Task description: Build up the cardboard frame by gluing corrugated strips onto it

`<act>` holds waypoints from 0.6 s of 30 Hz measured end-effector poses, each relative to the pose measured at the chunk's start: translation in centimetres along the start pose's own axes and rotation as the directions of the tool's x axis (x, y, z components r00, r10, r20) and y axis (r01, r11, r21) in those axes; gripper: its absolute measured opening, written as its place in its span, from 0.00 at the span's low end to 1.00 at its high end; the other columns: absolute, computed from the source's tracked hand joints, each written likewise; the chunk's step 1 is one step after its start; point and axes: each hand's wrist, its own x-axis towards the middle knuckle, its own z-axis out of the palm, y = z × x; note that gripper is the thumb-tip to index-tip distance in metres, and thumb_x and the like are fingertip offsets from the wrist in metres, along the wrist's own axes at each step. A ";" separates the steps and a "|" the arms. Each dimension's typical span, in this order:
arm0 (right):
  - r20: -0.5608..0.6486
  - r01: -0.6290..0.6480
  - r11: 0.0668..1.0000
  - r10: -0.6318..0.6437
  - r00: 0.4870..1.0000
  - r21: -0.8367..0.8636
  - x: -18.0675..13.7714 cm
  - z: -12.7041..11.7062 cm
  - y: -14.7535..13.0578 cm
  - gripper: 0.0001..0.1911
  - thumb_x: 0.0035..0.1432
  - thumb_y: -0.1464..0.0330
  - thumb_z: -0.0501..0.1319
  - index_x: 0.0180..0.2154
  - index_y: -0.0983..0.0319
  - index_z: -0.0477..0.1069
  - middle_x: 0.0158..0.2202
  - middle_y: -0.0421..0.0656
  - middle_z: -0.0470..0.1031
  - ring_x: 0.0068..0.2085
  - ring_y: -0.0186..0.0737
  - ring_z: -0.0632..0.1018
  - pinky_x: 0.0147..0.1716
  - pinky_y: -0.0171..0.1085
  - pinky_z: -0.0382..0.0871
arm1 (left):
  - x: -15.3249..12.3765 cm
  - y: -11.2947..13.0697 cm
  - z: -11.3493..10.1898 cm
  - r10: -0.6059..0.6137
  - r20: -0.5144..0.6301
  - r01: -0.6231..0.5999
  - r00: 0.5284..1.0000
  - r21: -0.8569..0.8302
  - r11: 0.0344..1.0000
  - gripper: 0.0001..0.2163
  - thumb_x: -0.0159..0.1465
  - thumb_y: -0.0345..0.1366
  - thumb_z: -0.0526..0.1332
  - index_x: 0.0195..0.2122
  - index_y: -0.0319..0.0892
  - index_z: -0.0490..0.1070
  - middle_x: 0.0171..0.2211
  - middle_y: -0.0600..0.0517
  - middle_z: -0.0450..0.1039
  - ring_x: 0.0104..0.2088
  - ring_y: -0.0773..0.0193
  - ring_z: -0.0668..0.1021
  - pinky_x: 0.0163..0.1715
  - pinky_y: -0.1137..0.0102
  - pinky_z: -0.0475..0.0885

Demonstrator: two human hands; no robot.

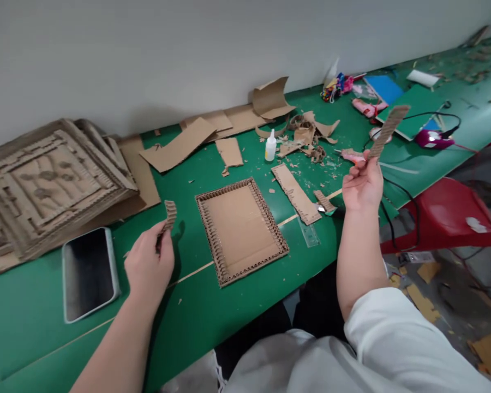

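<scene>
My left hand point(150, 259) is closed round a short corrugated cardboard strip point(171, 214), whose end sticks up past the fingers. Raised on the right, my right hand point(365, 183) pinches a longer corrugated cardboard strip point(388, 131) pointing up and away. Between the hands, a rectangular cardboard tray point(243, 226) lies flat on the green table, its low rim built from corrugated strips. Right of it lie a flat cardboard piece point(297, 194) with nicked edges, a small corrugated piece point(324, 200) and a clear ruler point(310, 233).
A phone point(90, 275) lies at left, before stacked cardboard panels point(61, 183). Behind the tray stand a white glue bottle point(270, 146) and cardboard scraps point(306, 134). At right are a pink glue gun point(352, 156), a purple device point(436, 138) with cables, and a red stool point(450, 213).
</scene>
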 end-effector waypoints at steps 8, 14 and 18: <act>0.086 -0.004 0.999 0.001 0.996 0.036 0.2 -0.8 0.3 0.14 0.49 0.56 0.66 0.28 0.58 0.66 0.19 0.30 0.57 0.19 0.23 0.61 0.16 0.24 0.58 | 0.1 0.3 0.1 -0.008 0.028 0.007 1.000 0.016 1.000 0.13 0.67 0.40 0.52 0.47 0.42 0.70 0.38 0.46 0.77 0.37 0.55 0.78 0.37 0.63 0.71; 0.186 -0.077 0.997 0.071 0.980 0.021 0.2 -0.8 1.0 0.20 0.45 0.53 0.68 0.25 0.58 0.62 0.18 0.30 0.50 0.17 0.24 0.58 0.14 0.25 0.54 | 0.0 0.3 0.1 0.027 -0.009 -0.027 1.000 0.014 1.000 0.14 0.66 0.41 0.54 0.48 0.41 0.71 0.37 0.44 0.76 0.37 0.54 0.78 0.38 0.62 0.72; 0.200 -0.037 0.998 0.027 0.979 0.042 -0.3 -0.4 1.2 0.26 0.39 0.51 0.70 0.24 0.58 0.57 0.19 0.29 0.53 0.18 0.23 0.58 0.14 0.25 0.55 | 0.1 0.4 0.1 0.071 -0.013 -0.071 0.997 -0.015 0.997 0.13 0.65 0.42 0.57 0.47 0.42 0.71 0.38 0.45 0.75 0.38 0.55 0.77 0.40 0.62 0.73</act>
